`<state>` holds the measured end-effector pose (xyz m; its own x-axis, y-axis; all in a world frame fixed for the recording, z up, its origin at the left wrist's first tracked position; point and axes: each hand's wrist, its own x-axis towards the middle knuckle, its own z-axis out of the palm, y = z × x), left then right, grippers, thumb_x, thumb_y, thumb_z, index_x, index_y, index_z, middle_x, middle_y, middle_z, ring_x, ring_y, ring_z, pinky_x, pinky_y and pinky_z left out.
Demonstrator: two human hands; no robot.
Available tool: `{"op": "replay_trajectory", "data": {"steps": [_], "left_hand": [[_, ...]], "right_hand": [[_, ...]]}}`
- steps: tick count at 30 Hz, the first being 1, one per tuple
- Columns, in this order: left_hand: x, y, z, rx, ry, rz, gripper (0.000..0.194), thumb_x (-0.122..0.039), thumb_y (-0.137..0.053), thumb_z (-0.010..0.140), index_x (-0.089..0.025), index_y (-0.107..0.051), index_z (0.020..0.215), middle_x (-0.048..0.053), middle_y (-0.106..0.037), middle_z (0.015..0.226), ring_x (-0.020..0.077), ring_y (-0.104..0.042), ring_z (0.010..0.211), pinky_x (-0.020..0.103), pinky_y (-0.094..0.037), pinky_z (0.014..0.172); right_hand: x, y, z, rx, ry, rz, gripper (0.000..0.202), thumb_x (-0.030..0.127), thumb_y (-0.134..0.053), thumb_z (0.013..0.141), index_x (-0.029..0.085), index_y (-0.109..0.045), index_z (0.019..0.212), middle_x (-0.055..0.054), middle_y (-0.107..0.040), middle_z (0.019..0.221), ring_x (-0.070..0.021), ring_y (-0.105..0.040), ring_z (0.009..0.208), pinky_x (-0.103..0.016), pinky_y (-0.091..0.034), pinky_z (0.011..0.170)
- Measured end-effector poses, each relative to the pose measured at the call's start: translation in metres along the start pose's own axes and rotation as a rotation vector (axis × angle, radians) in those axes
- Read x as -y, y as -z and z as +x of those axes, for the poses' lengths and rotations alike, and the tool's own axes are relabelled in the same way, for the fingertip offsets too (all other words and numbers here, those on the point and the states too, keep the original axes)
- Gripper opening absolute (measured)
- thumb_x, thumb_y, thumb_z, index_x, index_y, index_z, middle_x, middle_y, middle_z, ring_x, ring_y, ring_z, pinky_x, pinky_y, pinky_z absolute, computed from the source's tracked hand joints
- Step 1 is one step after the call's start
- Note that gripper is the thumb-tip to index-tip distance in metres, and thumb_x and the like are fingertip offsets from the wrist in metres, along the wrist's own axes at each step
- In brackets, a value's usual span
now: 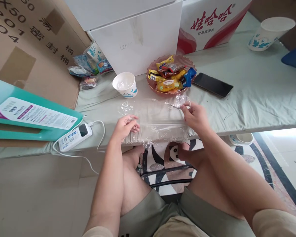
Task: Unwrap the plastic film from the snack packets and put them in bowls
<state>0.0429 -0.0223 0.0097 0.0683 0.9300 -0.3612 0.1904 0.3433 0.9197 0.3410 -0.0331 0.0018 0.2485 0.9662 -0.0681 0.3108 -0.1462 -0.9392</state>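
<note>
A sheet of clear plastic film (160,115) lies crinkled over the near part of the cloth-covered surface, its front edge hanging a little past the rim. My right hand (195,117) pinches the bunched film at its far right corner, just below the snack bowl. At the left edge of the film, my left hand (126,127) has its fingers curled together with thin film at their tips. Beyond the film stand a white paper cup (125,85) and a scalloped pinkish bowl (151,86) of wrapped snacks (169,85).
A black phone (213,85) lies right of the bowl. Left are a green liquid jug (37,113), a white power bank (75,136) with a cable, and small packets (85,67). White boxes (138,39) stand behind. Another paper cup (270,34) is at far right.
</note>
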Motion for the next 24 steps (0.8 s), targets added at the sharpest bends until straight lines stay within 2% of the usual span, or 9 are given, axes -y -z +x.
{"op": "replay_trajectory", "data": {"steps": [3,6,8,11,14,16,18,21,24], "left_hand": [[0.001,0.002,0.001,-0.132,-0.176,-0.191,0.024,-0.032,-0.076,0.064,-0.020,-0.063,0.081,-0.005,-0.064,0.054,0.0109,-0.059,0.043,0.020,-0.045,0.043],[0.001,0.002,0.002,-0.133,-0.315,-0.353,0.021,-0.027,-0.078,0.062,-0.022,-0.065,0.077,-0.003,-0.069,0.065,0.0111,-0.065,0.058,0.022,-0.052,0.056],[0.003,0.000,0.003,-0.097,-0.288,-0.335,0.019,-0.024,-0.080,0.060,-0.021,-0.067,0.074,0.000,-0.072,0.071,0.0122,-0.067,0.064,0.025,-0.055,0.062],[0.007,-0.001,0.008,-0.138,-0.225,-0.268,0.014,-0.021,-0.081,0.061,-0.017,-0.068,0.063,0.004,-0.073,0.076,0.0107,-0.064,0.062,0.025,-0.054,0.063],[0.008,-0.001,0.011,-0.178,-0.247,-0.322,0.008,-0.017,-0.078,0.060,-0.016,-0.070,0.061,0.005,-0.074,0.083,0.0097,-0.063,0.065,0.025,-0.053,0.066],[0.006,0.000,0.012,-0.160,-0.258,-0.384,0.006,-0.020,-0.076,0.061,-0.015,-0.073,0.063,0.006,-0.073,0.086,0.0110,-0.065,0.070,0.025,-0.054,0.067],[0.003,0.001,0.013,-0.139,-0.232,-0.455,0.020,-0.034,-0.073,0.068,-0.015,-0.074,0.063,0.009,-0.073,0.087,0.0137,-0.066,0.072,0.025,-0.054,0.065],[0.001,0.002,0.014,-0.147,-0.139,-0.487,0.050,-0.059,-0.062,0.080,-0.014,-0.072,0.060,0.013,-0.071,0.083,0.0176,-0.067,0.071,0.028,-0.055,0.059],[0.002,0.002,0.015,-0.202,-0.123,-0.443,0.042,-0.053,-0.076,0.071,-0.014,-0.068,0.059,0.010,-0.069,0.079,0.0162,-0.066,0.070,0.026,-0.056,0.059]], "right_hand": [[0.003,0.004,-0.001,-0.068,0.069,0.052,0.019,0.042,-0.062,0.087,0.022,-0.064,0.089,0.007,-0.051,0.049,-0.0100,-0.044,0.042,-0.025,-0.034,0.046],[0.001,0.005,0.000,0.006,0.051,0.291,0.021,0.039,-0.064,0.081,0.024,-0.062,0.095,0.005,-0.062,0.068,-0.0091,-0.051,0.048,-0.026,-0.042,0.051],[-0.003,0.003,0.002,0.026,0.052,0.387,0.018,0.036,-0.066,0.077,0.025,-0.060,0.089,0.002,-0.066,0.086,-0.0078,-0.054,0.055,-0.027,-0.046,0.057],[-0.007,0.002,0.007,-0.053,0.078,0.480,0.018,0.027,-0.069,0.066,0.022,-0.053,0.070,-0.001,-0.064,0.104,-0.0068,-0.052,0.063,-0.027,-0.045,0.060],[-0.008,0.004,0.012,-0.126,0.072,0.597,0.022,0.021,-0.070,0.057,0.020,-0.048,0.062,-0.002,-0.060,0.114,-0.0085,-0.055,0.071,-0.028,-0.047,0.066],[-0.008,0.006,0.014,-0.112,0.026,0.646,0.022,0.025,-0.068,0.060,0.020,-0.048,0.063,-0.003,-0.058,0.117,-0.0105,-0.057,0.074,-0.031,-0.051,0.071],[-0.007,0.008,0.015,-0.055,-0.021,0.679,0.019,0.036,-0.064,0.069,0.021,-0.051,0.070,-0.005,-0.058,0.120,-0.0141,-0.060,0.079,-0.034,-0.055,0.073],[-0.007,0.008,0.012,0.072,-0.101,0.677,0.031,0.055,-0.055,0.081,0.026,-0.059,0.093,-0.006,-0.055,0.130,-0.0194,-0.065,0.088,-0.037,-0.058,0.069],[-0.011,0.004,0.008,0.144,-0.146,0.555,0.052,0.046,-0.074,0.071,0.034,-0.055,0.118,-0.004,-0.053,0.132,-0.0175,-0.065,0.085,-0.033,-0.057,0.063]]}}
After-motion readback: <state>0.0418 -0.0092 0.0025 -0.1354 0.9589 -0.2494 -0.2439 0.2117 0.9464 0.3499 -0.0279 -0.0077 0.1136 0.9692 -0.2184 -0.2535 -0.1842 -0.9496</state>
